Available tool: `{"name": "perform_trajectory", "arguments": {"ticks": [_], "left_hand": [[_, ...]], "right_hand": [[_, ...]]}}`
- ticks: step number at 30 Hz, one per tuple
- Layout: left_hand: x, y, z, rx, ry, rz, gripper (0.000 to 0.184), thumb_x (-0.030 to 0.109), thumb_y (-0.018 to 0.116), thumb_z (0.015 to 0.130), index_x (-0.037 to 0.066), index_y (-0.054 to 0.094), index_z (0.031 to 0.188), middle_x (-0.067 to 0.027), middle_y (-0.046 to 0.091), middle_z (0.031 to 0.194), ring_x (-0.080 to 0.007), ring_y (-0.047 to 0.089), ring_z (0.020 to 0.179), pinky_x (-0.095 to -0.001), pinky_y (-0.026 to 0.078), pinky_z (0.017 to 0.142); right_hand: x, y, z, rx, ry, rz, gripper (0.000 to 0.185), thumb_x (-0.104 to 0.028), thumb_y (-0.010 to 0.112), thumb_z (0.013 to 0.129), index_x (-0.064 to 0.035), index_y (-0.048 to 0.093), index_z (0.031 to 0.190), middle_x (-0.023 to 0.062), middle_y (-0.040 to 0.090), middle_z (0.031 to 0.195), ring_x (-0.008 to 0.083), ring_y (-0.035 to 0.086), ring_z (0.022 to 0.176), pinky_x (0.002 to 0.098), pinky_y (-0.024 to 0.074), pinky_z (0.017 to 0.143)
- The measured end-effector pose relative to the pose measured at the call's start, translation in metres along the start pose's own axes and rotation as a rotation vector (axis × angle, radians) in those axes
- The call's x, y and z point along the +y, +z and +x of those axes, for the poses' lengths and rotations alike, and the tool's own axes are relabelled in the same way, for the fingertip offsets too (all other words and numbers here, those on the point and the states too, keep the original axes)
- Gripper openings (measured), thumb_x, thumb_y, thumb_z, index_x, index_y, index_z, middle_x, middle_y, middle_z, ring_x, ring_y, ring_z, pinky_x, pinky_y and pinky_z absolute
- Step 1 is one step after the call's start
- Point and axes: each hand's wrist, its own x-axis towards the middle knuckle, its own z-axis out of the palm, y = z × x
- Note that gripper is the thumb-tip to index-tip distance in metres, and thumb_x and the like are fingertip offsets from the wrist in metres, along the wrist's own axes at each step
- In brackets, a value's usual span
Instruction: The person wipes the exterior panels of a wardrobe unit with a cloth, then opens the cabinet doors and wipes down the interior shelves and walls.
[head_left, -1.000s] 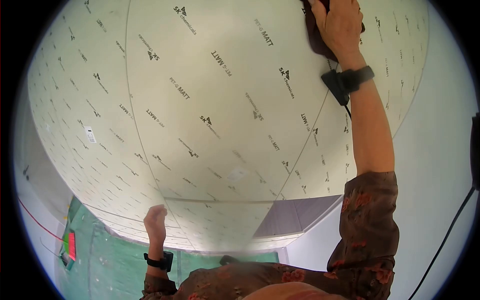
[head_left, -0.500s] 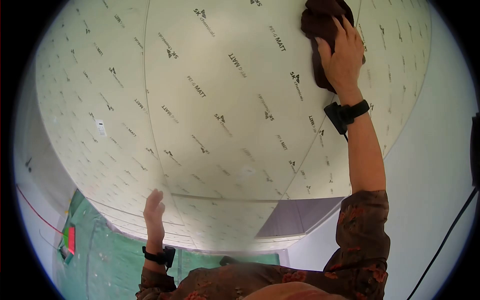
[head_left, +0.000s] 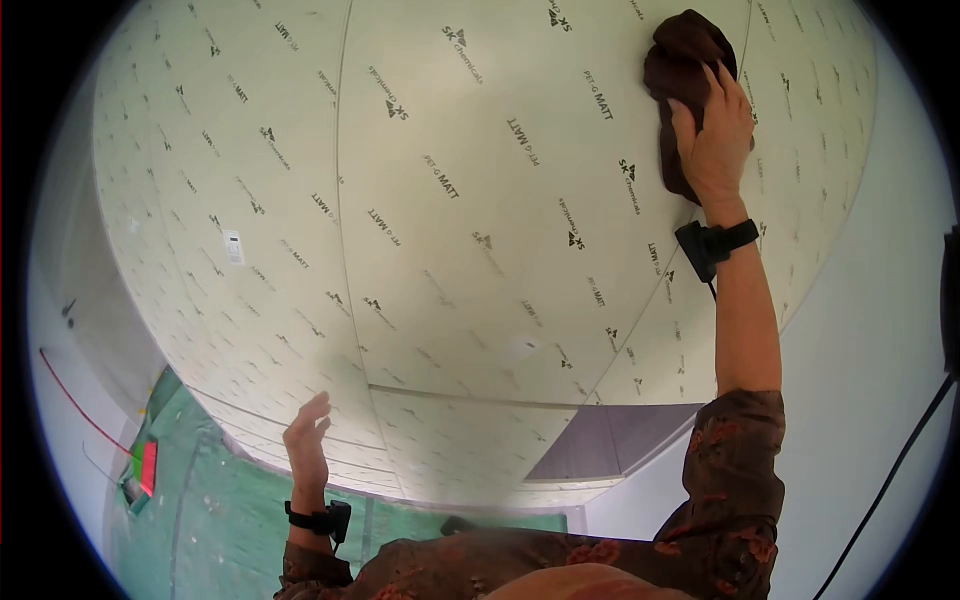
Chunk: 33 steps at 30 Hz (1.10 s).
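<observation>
High toward the right of the pale, printed panels, my right hand lies open with its thumb apart from the fingers on one cloth, while my one other hand, the left, hovers lower with loosely bent, parted fingers, holding nothing. Since the earlier frames the cloth has slid lower on its panel and come wholly into my view, and my left fingers have uncurled. It looks dark maroon-brown, soft and bunched into thick folds, longer than wide.
</observation>
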Motion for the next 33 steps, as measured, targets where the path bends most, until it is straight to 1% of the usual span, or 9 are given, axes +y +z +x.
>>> {"name": "perform_trajectory", "arguments": {"ticks": [1, 3, 4, 6, 10, 18, 25, 27, 33], "left_hand": [[-0.002, -0.004, 0.001, 0.004, 0.002, 0.000, 0.033, -0.003, 0.044, 0.077, -0.001, 0.065, 0.103, -0.0167, 0.055, 0.129, -0.0250, 0.048, 0.124, -0.0364, 0.038, 0.099], [-0.007, -0.012, 0.003, -0.064, 0.107, 0.118, 0.021, -0.003, 0.044, 0.078, 0.000, 0.064, 0.077, -0.0170, 0.062, 0.117, -0.0226, 0.057, 0.109, -0.0345, 0.043, 0.093], [-0.007, -0.012, 0.002, -0.062, 0.107, 0.118, 0.021, -0.003, 0.044, 0.078, 0.000, 0.064, 0.077, -0.0170, 0.062, 0.117, -0.0226, 0.057, 0.109, -0.0345, 0.043, 0.093], [-0.007, -0.010, 0.000, 0.002, 0.119, 0.059, 0.014, 0.003, 0.050, 0.080, 0.001, 0.060, 0.070, -0.0184, 0.066, 0.100, -0.0262, 0.059, 0.097, -0.0345, 0.043, 0.088], [-0.012, -0.021, 0.003, -0.008, 0.116, 0.096, 0.020, -0.001, 0.044, 0.080, 0.002, 0.061, 0.070, -0.0157, 0.065, 0.104, -0.0216, 0.060, 0.097, -0.0315, 0.048, 0.083], [-0.002, -0.015, 0.002, 0.124, -0.030, 0.040, 0.022, 0.009, 0.051, 0.086, -0.002, 0.064, 0.100, -0.0082, 0.065, 0.097, -0.0165, 0.060, 0.093, -0.0291, 0.047, 0.081], [0.000, -0.022, 0.000, 0.131, -0.073, 0.069, 0.025, 0.015, 0.053, 0.090, -0.002, 0.063, 0.105, -0.0087, 0.065, 0.101, -0.0169, 0.060, 0.095, -0.0299, 0.047, 0.082], [-0.001, -0.029, 0.000, 0.087, -0.056, 0.108, 0.026, 0.018, 0.049, 0.094, 0.001, 0.059, 0.111, -0.0099, 0.065, 0.103, -0.0169, 0.062, 0.097, -0.0299, 0.049, 0.081], [-0.009, -0.038, -0.002, 0.104, -0.038, 0.095, 0.033, 0.012, 0.048, 0.087, -0.003, 0.060, 0.114, -0.0109, 0.065, 0.105, -0.0196, 0.060, 0.100, -0.0293, 0.047, 0.083]], "right_hand": [[0.000, -0.001, 0.000, 0.000, -0.001, 0.001, 0.052, -0.026, 0.067, 0.082, -0.0089, 0.051, 0.129, 0.0116, 0.049, 0.134, 0.0368, 0.045, 0.119, 0.0457, 0.0352, 0.099], [-0.001, -0.001, 0.000, 0.000, -0.002, 0.004, 0.052, -0.025, 0.067, 0.082, -0.0087, 0.051, 0.129, 0.0116, 0.049, 0.133, 0.0367, 0.045, 0.119, 0.0455, 0.0352, 0.099], [-0.001, -0.001, 0.000, -0.002, 0.000, -0.003, 0.052, -0.025, 0.067, 0.082, -0.0083, 0.052, 0.128, 0.0117, 0.049, 0.133, 0.0364, 0.046, 0.119, 0.0452, 0.0352, 0.099], [0.000, 0.000, 0.000, -0.003, 0.001, -0.008, 0.052, -0.025, 0.067, 0.081, -0.0080, 0.052, 0.128, 0.0118, 0.049, 0.133, 0.0361, 0.046, 0.118, 0.0449, 0.0353, 0.099], [0.001, 0.000, -0.001, 0.011, -0.016, -0.007, 0.051, -0.024, 0.068, 0.081, -0.0070, 0.053, 0.127, 0.0124, 0.050, 0.132, 0.0341, 0.047, 0.118, 0.0438, 0.0362, 0.098], [0.003, 0.000, 0.000, 0.027, -0.043, -0.012, 0.050, -0.024, 0.067, 0.082, -0.0045, 0.053, 0.126, 0.0137, 0.050, 0.132, 0.0335, 0.048, 0.117, 0.0429, 0.0378, 0.096], [0.003, -0.001, -0.001, 0.041, -0.039, -0.033, 0.050, -0.024, 0.066, 0.083, -0.0037, 0.053, 0.126, 0.0150, 0.051, 0.131, 0.0341, 0.049, 0.116, 0.0429, 0.0382, 0.097], [0.002, -0.001, -0.001, 0.047, -0.042, -0.026, 0.050, -0.024, 0.066, 0.083, -0.0037, 0.052, 0.126, 0.0153, 0.051, 0.130, 0.0343, 0.050, 0.116, 0.0430, 0.0383, 0.097], [0.001, -0.001, -0.001, 0.046, -0.027, -0.040, 0.049, -0.023, 0.066, 0.084, -0.0033, 0.053, 0.126, 0.0164, 0.052, 0.129, 0.0350, 0.050, 0.116, 0.0431, 0.0386, 0.097]]}}
